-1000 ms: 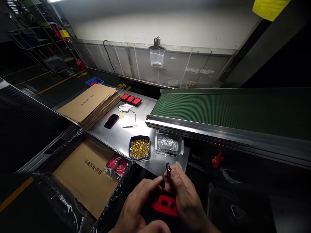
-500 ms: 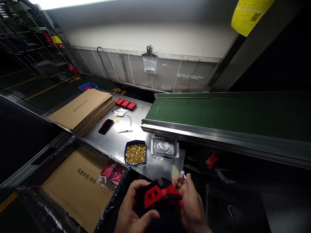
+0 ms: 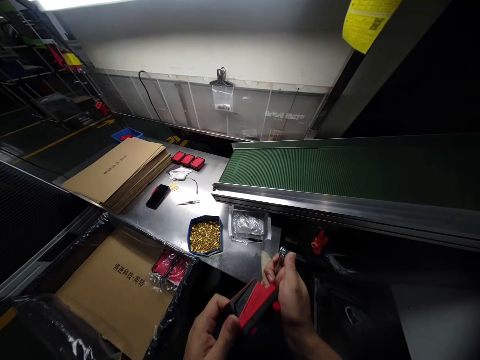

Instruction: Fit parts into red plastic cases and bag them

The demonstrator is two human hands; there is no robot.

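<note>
My left hand (image 3: 212,327) is closed round a red and black plastic housing (image 3: 255,306), thumb on its near side. The housing is tilted, low in the view. Close to its right end is my right hand (image 3: 294,295), closed, with a small shiny metal piece (image 3: 280,259) standing up between thumb and fingers. The exact kind of that piece is too small to tell. Whether the right fingers also touch the housing cannot be made out. Beyond the hands, a blue tray (image 3: 189,237) holds many small brass-coloured parts (image 3: 205,237).
A green conveyor belt (image 3: 292,172) runs off to the right. Left lie stacked cardboard sheets (image 3: 116,172) and a lined box with cardboard (image 3: 112,285) and bagged red parts (image 3: 176,267). On the metal table are a phone (image 3: 158,196), tweezers-like tool (image 3: 188,203), red housings (image 3: 188,160) and clear bags (image 3: 248,224).
The housing has been turned in my left hand, so a dark sloping face now shows instead of the side with holes. My right hand has its fingers drawn closer round the metal piece.
</note>
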